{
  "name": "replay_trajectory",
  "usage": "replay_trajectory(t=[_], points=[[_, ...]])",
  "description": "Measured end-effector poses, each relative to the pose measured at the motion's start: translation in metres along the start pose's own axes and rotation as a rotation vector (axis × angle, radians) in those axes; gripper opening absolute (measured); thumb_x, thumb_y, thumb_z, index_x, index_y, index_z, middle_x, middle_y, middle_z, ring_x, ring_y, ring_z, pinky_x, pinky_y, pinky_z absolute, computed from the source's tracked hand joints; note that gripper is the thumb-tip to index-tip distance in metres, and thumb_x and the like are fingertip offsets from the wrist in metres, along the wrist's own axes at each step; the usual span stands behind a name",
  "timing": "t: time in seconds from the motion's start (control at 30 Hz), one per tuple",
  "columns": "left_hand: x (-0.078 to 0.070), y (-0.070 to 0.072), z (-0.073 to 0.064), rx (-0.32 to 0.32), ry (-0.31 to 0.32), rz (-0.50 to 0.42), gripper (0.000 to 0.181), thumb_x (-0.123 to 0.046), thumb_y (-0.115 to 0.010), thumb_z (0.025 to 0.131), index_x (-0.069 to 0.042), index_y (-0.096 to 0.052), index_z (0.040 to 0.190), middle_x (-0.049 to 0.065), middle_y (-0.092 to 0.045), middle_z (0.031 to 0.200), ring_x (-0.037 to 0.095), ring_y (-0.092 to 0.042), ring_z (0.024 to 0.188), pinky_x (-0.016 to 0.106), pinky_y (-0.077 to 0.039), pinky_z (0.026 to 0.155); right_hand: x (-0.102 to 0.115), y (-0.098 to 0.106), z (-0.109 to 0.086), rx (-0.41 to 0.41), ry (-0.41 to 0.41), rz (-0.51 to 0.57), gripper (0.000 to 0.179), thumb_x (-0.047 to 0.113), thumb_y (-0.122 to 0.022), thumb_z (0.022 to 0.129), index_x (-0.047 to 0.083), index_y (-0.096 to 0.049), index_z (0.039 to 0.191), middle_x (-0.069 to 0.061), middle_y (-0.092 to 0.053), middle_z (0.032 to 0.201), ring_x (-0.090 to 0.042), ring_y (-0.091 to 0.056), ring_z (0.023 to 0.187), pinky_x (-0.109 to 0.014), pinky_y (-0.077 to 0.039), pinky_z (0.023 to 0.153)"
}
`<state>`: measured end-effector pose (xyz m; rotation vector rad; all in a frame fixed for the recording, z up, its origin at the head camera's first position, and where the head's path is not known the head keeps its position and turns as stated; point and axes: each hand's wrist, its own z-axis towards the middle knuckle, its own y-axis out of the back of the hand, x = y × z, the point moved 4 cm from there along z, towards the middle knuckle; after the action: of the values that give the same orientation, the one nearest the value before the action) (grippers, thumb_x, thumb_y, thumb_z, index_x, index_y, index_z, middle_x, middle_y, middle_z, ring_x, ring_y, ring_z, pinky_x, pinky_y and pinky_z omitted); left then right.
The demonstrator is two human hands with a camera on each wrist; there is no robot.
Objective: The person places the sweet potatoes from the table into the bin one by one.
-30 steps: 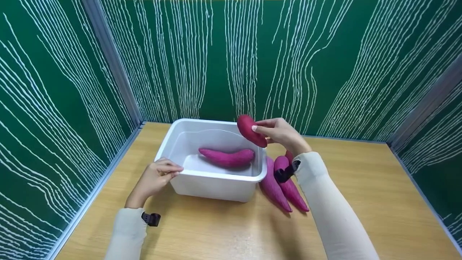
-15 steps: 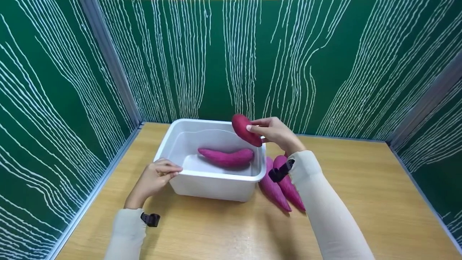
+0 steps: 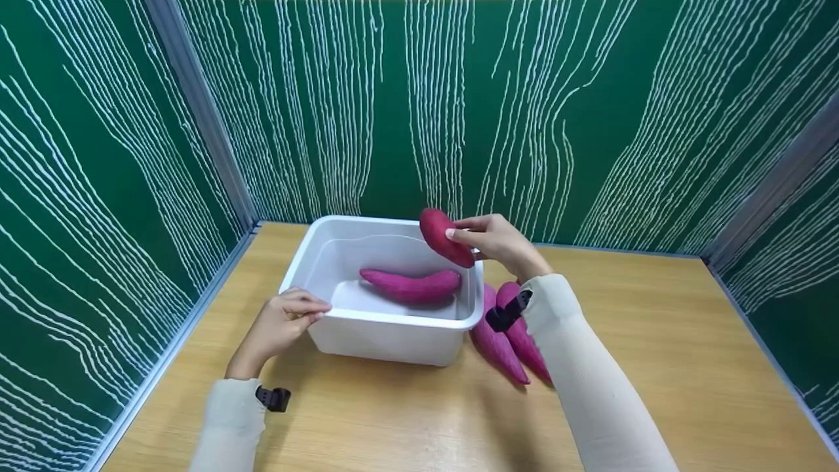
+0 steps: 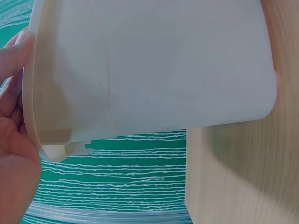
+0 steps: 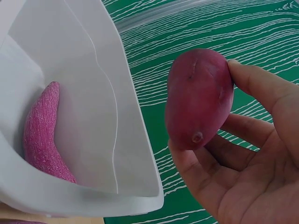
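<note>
My right hand (image 3: 501, 242) holds a smooth dark red mango (image 3: 443, 236) between thumb and fingers, over the right back part of a white plastic bin (image 3: 393, 341). The right wrist view shows a small brown stem scar on the mango (image 5: 198, 100). Inside the bin lies one purple sweet potato (image 3: 416, 286), its thin end to the left. My left hand (image 3: 278, 328) pinches the bin's rim at the near left corner. In the left wrist view the thumb presses that rim (image 4: 29, 88) from one side, with fingers behind it.
Two more purple sweet potatoes (image 3: 496, 341) lie on the wooden table (image 3: 393, 419) against the bin's right side, partly hidden by my right wrist. Green walls (image 3: 393, 131) with white wavy lines stand behind and at both sides.
My right hand has moved slightly left with the mango, further over the bin. A red thing by the right sleeve a second ago is now hidden. The left hand keeps its grip.
</note>
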<state>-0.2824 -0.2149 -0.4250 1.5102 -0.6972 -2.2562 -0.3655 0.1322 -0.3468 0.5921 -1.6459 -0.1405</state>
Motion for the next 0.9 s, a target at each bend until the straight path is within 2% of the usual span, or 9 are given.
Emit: replay_trajectory(t=[0.43, 0.73, 0.9], points=[[-0.0001, -0.0013, 0.0004, 0.013, 0.034, 0.014, 0.021, 0.0, -0.068, 0.085, -0.015, -0.078, 0.096, -0.001, -0.071, 0.097, 0.016, -0.059, 0.099, 0.031, -0.048, 0.093, 0.0015, -0.0001, -0.0004, 0.002, 0.0, -0.003, 0.049, 0.037, -0.068, 0.088, 0.013, -0.061, 0.129, -0.009, -0.07, 0.109, -0.02, -0.062, 0.103, -0.034, -0.054, 0.088], [-0.0025, -0.0005, 0.0, -0.004, 0.004, 0.009, 0.019, 0.0, -0.07, 0.083, -0.014, -0.078, 0.094, -0.002, -0.071, 0.092, 0.014, -0.059, 0.094, 0.025, -0.048, 0.086, 0.0009, -0.0013, 0.0015, 0.014, 0.003, 0.022, 0.053, 0.038, -0.069, 0.088, 0.009, -0.059, 0.131, -0.012, -0.068, 0.113, -0.019, -0.061, 0.102, -0.038, -0.053, 0.092], [-0.0026, 0.0005, 0.0004, 0.002, 0.023, 0.014, 0.019, -0.001, -0.07, 0.084, -0.015, -0.078, 0.095, -0.002, -0.071, 0.093, 0.015, -0.059, 0.095, 0.027, -0.048, 0.088, 0.0001, -0.0014, 0.0012, 0.012, 0.005, 0.018, 0.053, 0.038, -0.068, 0.088, 0.01, -0.059, 0.131, -0.011, -0.069, 0.112, -0.018, -0.062, 0.102, -0.036, -0.053, 0.091]])
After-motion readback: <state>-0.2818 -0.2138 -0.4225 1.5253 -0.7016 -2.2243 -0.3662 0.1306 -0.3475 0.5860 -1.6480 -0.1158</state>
